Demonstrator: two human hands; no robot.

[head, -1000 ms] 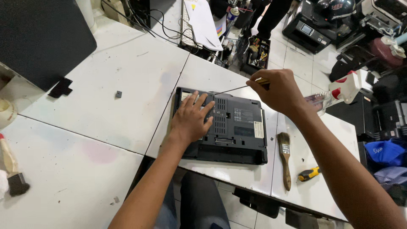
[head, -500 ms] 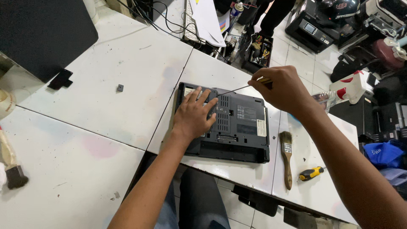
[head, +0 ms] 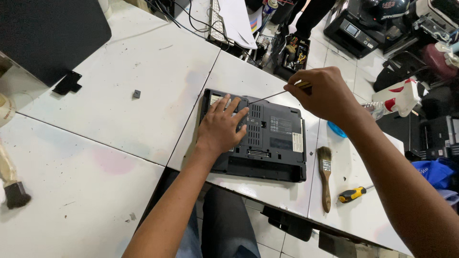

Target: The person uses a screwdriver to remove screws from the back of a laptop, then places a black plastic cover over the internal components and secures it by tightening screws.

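Laptop, dark grey and flipped underside up, lying on the white bench at its near edge, right above the person's knees. Left hand pressed flat on the left part of the base, fingers spread and released, gripping nothing, only pinning the case down. Right hand raised over the far right corner, fingers clenched round the yellow-and-black handle of a thin screwdriver, shaft slanting down and left to a tip just beside the left fingertips, near the upper left of the base. Compared with 1 second ago, little altered: same flat press, same grip, tool tip at much the same spot, only the view shifted slightly. Judged from that, work at 1 screw or catch in that corner, base not yet opened. To the right of the laptop, a paintbrush with wooden handle, and a second, yellow-handled screwdriver close to it. Farther left, well apart, a small dark square part and a black bracket.
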